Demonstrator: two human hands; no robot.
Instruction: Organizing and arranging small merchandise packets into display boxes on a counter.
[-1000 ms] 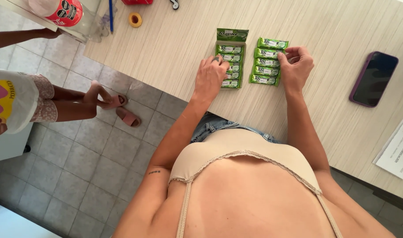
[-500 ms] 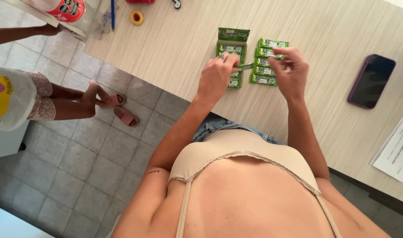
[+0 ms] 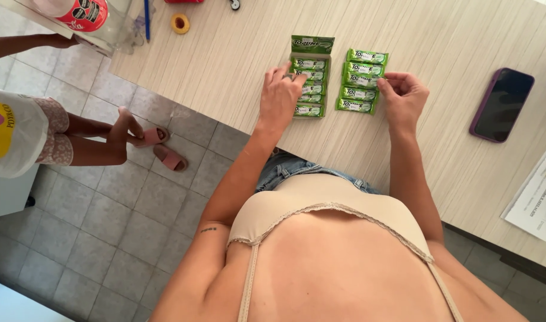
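On the pale wood-grain tabletop (image 3: 440, 42) I see two short columns of small green foil-wrapped packets. One column sits inside an open green cardboard display box (image 3: 310, 71) with its lid flap folded up at the far end; the other is a loose stack of green packets (image 3: 361, 80) lying just beside the box on its right, with a narrow strip of bare table between them.

I see my left hand (image 3: 280, 95) resting palm down on the near left edge of the box, fingers (image 3: 297, 79) gently curled, the tips touching the packets inside it. Whether they actually pinch one I cannot tell. My right hand (image 3: 404, 95) lies at the right edge of the loose stack, fingers bent inward and nearly closed, the tips touching the packets' ends.

Further right, well apart from the stack, a dark smartphone in a purple case (image 3: 500, 104) lies face up, and white printed paper sheets (image 3: 535, 206) sit at the table's near right edge. Toward the far left corner I see a small yellow tape roll (image 3: 180, 23). Left of the table, another person's legs in pink sandals (image 3: 159, 149) stand on grey floor tiles (image 3: 82, 238).
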